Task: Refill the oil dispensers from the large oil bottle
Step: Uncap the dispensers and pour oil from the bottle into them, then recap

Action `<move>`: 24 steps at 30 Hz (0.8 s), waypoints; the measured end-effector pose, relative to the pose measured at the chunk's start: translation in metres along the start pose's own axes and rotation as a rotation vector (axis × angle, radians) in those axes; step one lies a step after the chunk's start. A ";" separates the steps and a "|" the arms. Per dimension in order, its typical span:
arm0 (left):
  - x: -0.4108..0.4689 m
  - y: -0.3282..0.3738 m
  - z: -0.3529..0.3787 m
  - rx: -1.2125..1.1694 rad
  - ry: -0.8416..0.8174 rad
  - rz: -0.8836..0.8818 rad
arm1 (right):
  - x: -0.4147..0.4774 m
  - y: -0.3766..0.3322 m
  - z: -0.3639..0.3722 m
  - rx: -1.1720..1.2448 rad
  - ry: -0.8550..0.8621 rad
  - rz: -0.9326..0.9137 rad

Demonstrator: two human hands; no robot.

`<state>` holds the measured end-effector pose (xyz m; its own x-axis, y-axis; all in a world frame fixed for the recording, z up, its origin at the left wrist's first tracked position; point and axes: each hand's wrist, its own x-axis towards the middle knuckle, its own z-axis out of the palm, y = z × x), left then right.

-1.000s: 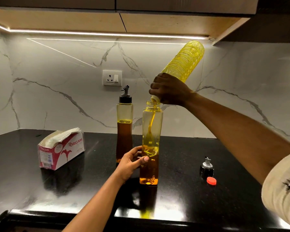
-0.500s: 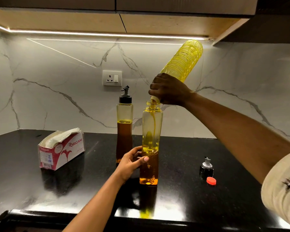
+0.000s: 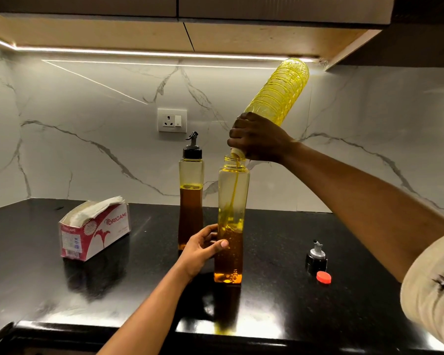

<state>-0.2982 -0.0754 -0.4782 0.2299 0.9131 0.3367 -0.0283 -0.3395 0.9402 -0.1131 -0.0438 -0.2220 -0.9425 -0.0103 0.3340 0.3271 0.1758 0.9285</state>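
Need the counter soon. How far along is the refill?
Done: pourer cap and red cap are off. In hand: right hand pours the large bottle into the open dispenser, roughly half full; left hand steadies it. Left: topping up, recapping, perhaps the rear dispenser.

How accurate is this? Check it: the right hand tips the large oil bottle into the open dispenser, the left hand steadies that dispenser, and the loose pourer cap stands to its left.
Wrong on one point: the head view shows the loose pourer cap standing to the right of the open dispenser, beside a red cap. The rest holds.
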 end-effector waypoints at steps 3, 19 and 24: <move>0.000 0.000 0.000 0.002 0.002 -0.003 | 0.000 0.001 0.001 -0.013 -0.004 -0.016; 0.000 0.002 0.001 -0.014 0.007 0.007 | 0.002 0.001 -0.004 -0.089 -0.050 -0.031; -0.001 0.002 0.001 -0.011 0.008 0.003 | 0.002 0.000 -0.003 -0.090 -0.070 -0.031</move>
<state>-0.2973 -0.0771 -0.4763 0.2219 0.9138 0.3402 -0.0399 -0.3401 0.9395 -0.1145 -0.0468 -0.2208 -0.9538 0.0553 0.2955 0.2994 0.0869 0.9502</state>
